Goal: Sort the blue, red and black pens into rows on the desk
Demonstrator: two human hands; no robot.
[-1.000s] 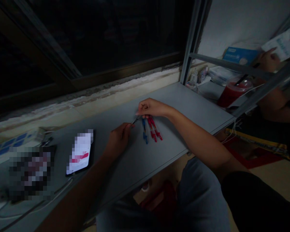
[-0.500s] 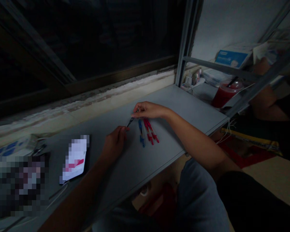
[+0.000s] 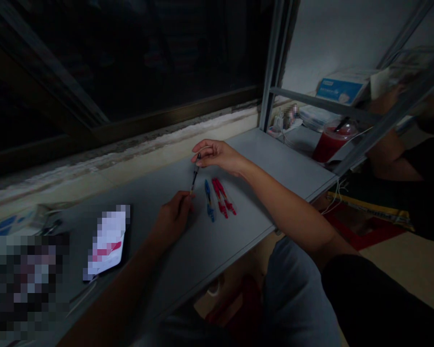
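- Behind everything you have the dark window (image 3: 166, 62), and below it the grey desk (image 3: 264, 149) runs off toward a metal post (image 3: 268, 72).
- Past that post a co-worker's arm (image 3: 388, 149) reaches over the neighbouring surface, near a cup of red drink (image 3: 329, 143) (well apart from your work).
- On your left lies a lit phone (image 3: 110, 243), its screen partly blurred out.
- Your left hand (image 3: 173, 212) is closed, thumb and fingers wrapped about the lower end of a thin dark rod, pen-like in shape (image 3: 196, 171).
- Your right hand (image 3: 219, 156) pinches the upper end between thumb and fingertips, the other fingers loosely curled and partly spread.
- Flat on the desk, just below your right wrist, two red pen-like pieces (image 3: 223, 198) lie side by side, with a blue one (image 3: 209, 197) just beside them.
- The dark rod itself stands tilted between your hands, off the desk (whether it is one piece or two, you cannot tell in this light).
- The step in hand looks like working that rod from both ends; the next move seems to call for a firm left grip, light right fingertips and care around the pieces below.
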